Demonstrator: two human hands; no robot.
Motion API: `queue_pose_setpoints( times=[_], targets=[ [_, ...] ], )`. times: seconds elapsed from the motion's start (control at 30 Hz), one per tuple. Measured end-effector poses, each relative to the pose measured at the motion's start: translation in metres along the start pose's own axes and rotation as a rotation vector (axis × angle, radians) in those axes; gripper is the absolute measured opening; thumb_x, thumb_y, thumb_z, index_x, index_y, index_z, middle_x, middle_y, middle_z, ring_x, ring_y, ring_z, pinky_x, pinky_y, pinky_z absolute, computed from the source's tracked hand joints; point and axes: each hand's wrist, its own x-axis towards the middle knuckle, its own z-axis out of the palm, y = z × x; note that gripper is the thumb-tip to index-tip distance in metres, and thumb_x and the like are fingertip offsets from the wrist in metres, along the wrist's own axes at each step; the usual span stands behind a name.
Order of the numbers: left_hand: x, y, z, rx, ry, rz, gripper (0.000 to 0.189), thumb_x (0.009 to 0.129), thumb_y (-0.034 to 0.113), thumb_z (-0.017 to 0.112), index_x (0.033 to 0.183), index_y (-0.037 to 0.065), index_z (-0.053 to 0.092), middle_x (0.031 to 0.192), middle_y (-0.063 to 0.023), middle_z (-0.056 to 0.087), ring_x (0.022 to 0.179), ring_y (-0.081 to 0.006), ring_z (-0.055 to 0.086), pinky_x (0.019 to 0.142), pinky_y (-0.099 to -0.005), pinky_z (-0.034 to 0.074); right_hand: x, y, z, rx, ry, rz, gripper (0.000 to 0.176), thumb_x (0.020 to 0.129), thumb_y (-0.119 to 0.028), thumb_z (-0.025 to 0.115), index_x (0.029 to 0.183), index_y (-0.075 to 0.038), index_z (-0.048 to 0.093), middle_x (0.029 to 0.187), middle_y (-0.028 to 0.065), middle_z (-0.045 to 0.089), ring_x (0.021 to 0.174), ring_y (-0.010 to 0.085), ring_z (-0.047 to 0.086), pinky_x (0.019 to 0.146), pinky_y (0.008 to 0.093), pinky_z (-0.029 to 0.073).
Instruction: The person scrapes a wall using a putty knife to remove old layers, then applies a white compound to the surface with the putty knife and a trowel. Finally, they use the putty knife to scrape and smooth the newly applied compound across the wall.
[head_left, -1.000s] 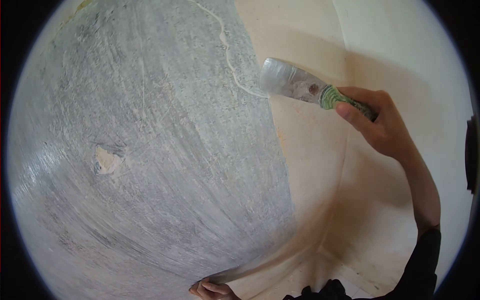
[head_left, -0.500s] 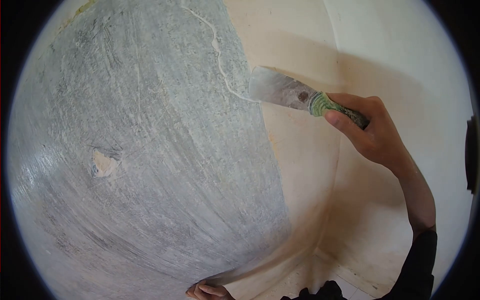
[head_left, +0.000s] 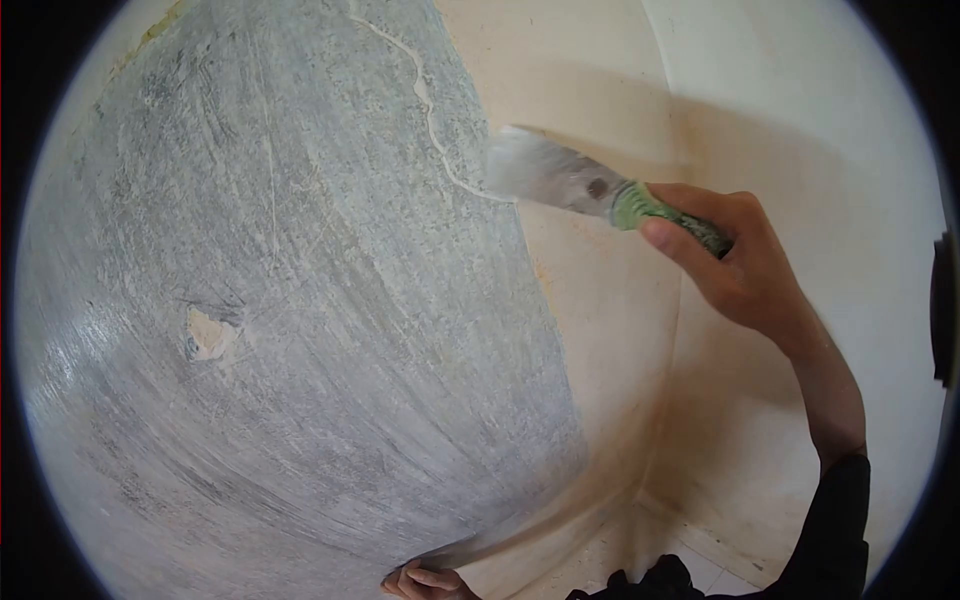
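My right hand (head_left: 745, 255) is closed round the green and dark handle of a putty knife (head_left: 560, 175). The blade, slightly blurred, points left and lies over the boundary between the rough grey wall surface (head_left: 330, 330) and the smooth cream strip (head_left: 590, 90). A thin pale ragged line (head_left: 425, 95) winds down the grey surface to the blade. My left hand (head_left: 428, 580) is at the bottom edge of the view, its fingers curled beside the lower edge of the grey surface. What they hold, if anything, is hidden.
A pale patch (head_left: 210, 333) breaks the grey surface at left. On the right, a white wall (head_left: 820, 90) meets the cream strip at a corner. Light floor tiles (head_left: 715, 577) show at the bottom, and a dark object (head_left: 943, 310) stands at the right edge.
The putty knife has shifted slightly left and up along the wall with my right hand. My left hand appears a little further right, and the whole view has shifted slightly.
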Motion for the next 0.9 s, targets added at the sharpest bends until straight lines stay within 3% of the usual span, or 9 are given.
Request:
queue_pose_setpoints(
  times=[0.4,0.6,0.7,0.83,0.9],
  targets=[
    [0.002,-0.002,0.001,-0.013,0.017,0.026,0.037,0.096,0.017,0.053,0.062,0.004,0.049,0.058,-0.0076,0.043,0.057,-0.0236,0.040,0.058,-0.0372,0.033,0.005,-0.001,0.001,0.054,-0.009,-0.026,0.030,0.094,-0.021,0.065,0.108,0.004,0.068,0.071,0.0064,0.064,0.063,0.0100,0.050,0.060,0.0277,0.044],
    [0.005,0.002,-0.001,-0.001,-0.019,0.018,0.037,0.097,0.018,0.053,0.062,0.004,0.049,0.059,-0.0077,0.043,0.058,-0.0237,0.040,0.059,-0.0375,0.033,0.005,-0.001,-0.003,0.102,-0.039,0.047,0.028,0.093,-0.022,0.065,0.105,0.003,0.069,0.067,0.0093,0.060,0.062,0.0098,0.049,0.059,0.0282,0.043],
    [0.008,0.009,0.004,0.003,0.043,-0.005,0.038,0.097,0.018,0.052,0.062,0.004,0.048,0.059,-0.0079,0.043,0.058,-0.0238,0.040,0.059,-0.0372,0.033,0.006,-0.013,0.002,0.081,-0.042,-0.029,0.027,0.094,-0.022,0.064,0.104,0.003,0.069,0.066,0.0090,0.058,0.062,0.0097,0.049,0.059,0.0278,0.042],
    [0.002,-0.001,0.000,-0.006,0.029,0.012,0.038,0.097,0.018,0.051,0.062,0.003,0.049,0.060,-0.0090,0.043,0.058,-0.0246,0.040,0.059,-0.0373,0.033,0.005,-0.007,-0.008,0.138,-0.117,0.107,0.028,0.094,-0.018,0.063,0.109,0.005,0.066,0.067,0.0035,0.056,0.063,0.0079,0.044,0.058,0.0271,0.038],
    [-0.009,-0.011,-0.005,-0.016,-0.033,0.054,0.038,0.097,0.019,0.052,0.062,0.003,0.049,0.061,-0.0094,0.044,0.058,-0.0246,0.040,0.059,-0.0372,0.033,0.005,-0.004,0.005,0.129,-0.069,0.025,0.028,0.094,-0.020,0.064,0.107,0.004,0.067,0.066,0.0054,0.057,0.061,0.0086,0.046,0.058,0.0268,0.040]
  ],
)
